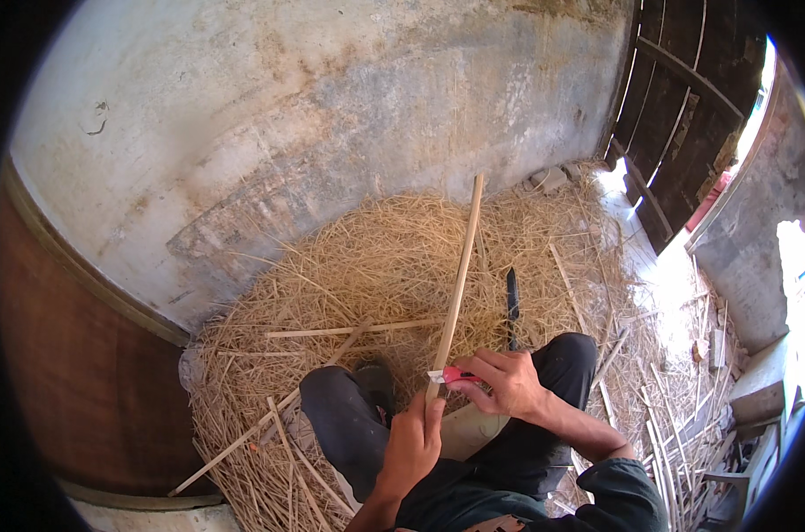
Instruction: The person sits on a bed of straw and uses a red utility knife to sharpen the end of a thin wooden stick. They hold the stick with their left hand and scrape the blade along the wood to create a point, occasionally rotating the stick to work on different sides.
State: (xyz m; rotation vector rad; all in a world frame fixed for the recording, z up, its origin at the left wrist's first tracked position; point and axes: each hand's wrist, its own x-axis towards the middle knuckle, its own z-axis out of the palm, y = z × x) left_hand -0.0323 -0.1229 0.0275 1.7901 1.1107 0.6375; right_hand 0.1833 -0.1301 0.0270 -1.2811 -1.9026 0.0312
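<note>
Straw (376, 257) below wooden strip (458, 284); my left hand (411, 446) pinches near end; right hand (506, 383), turned toward it, curls round cutter (456, 374).

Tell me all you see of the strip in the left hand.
The strip is long, narrow, straight and pale tan, like wood or bamboo. The left hand grips its lower part; it slants up and slightly right across the straw. A red cutter in the right hand appears to touch it above that grip.

There are two hands (411, 443) (506, 383), one red cutter (454, 374), one held strip (459, 284), one black tool (512, 297) (the straw (367, 253) defies counting).
</note>
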